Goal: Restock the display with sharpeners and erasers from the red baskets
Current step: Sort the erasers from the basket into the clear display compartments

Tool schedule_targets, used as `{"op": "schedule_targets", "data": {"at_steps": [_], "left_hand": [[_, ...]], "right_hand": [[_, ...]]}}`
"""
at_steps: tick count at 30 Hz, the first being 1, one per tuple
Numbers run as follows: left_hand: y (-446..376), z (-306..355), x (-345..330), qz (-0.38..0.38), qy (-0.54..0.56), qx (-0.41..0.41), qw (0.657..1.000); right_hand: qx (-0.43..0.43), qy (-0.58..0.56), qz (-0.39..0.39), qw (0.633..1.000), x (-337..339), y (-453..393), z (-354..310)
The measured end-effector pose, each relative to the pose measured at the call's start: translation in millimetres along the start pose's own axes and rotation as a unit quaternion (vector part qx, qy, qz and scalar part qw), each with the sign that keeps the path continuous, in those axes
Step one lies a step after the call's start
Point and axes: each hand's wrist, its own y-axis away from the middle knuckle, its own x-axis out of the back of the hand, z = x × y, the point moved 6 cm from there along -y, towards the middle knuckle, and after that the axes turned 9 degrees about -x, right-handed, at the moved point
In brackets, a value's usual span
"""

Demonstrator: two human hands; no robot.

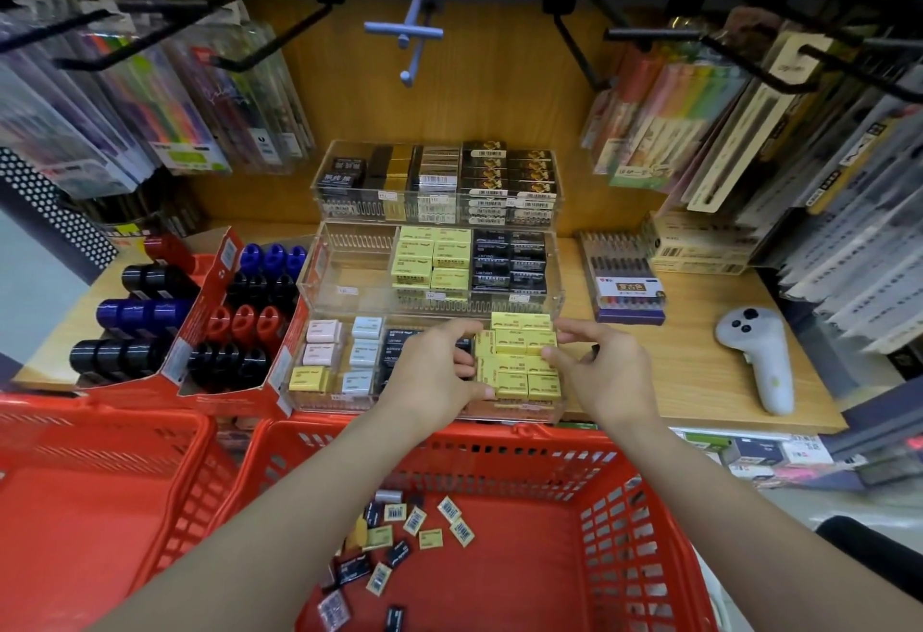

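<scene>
Yellow erasers [517, 356] are squared into the front tray [319, 404], pinched between curled fingers of left hand [434, 371] and right hand [599, 371], so rows fit.

Both hands on yellow erasers [519, 356], clear tray [319, 396], red basket [624, 521]

A wooden shelf [699, 371] carries clear tiered trays [429, 291], red sharpener boxes [210, 331], a pen pack [627, 281] and a white controller [759, 356].

A white controller [756, 359] lies beside a pen pack [627, 289].
</scene>
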Motion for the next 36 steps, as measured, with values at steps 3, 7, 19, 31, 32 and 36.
{"op": "schedule_targets", "data": {"at_steps": [3, 7, 19, 31, 32, 36], "left_hand": [[0, 2, 1, -0.003, -0.005, -0.002, 1.0], [-1, 10, 4, -0.007, -0.064, -0.036, 0.997], [-2, 13, 2, 0.039, -0.067, -0.059, 0.995], [15, 13, 22, 0.047, 0.117, 0.012, 0.992], [17, 16, 27, 0.044, 0.176, 0.021, 0.983], [30, 25, 48, 0.028, 0.294, 0.017, 0.955]], "right_hand": [[-0.01, -0.012, -0.002, 1.0, -1, 0, -1], [-0.021, -0.039, -0.001, 0.999, 0, 0, 2], [0.001, 0.019, 0.019, 1.0, 7, 4, -3], [-0.068, -0.134, -0.089, 0.985, 5, 40, -39], [-0.038, -0.102, -0.11, 0.988, -3, 46, -49], [0.033, -0.025, -0.15, 0.988, -31, 63, -81]]}}
